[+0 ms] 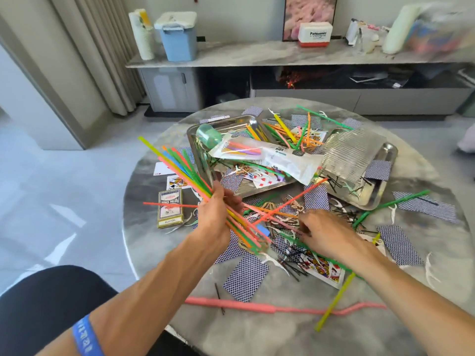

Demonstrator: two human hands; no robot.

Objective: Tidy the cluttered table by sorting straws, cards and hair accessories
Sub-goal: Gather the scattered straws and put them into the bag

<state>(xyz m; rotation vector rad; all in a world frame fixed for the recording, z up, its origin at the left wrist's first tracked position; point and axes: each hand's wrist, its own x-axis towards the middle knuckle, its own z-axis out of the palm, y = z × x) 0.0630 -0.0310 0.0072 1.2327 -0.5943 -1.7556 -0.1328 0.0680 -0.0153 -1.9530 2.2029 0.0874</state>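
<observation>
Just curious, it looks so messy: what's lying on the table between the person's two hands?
In the head view, between the left hand and right hand lie loose straws, black hairpins and blue-backed cards, not bare table.

Glossy marble-look table (295, 337), shiny metal trays (377, 196), smooth plastic straws (180, 163).

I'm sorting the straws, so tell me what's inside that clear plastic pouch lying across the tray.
Inside the plastic pouch, a few coloured straws show through its clear window: pink, orange, yellow and purple. The printed white part hides the rest, so any more inside cannot be seen.
</observation>
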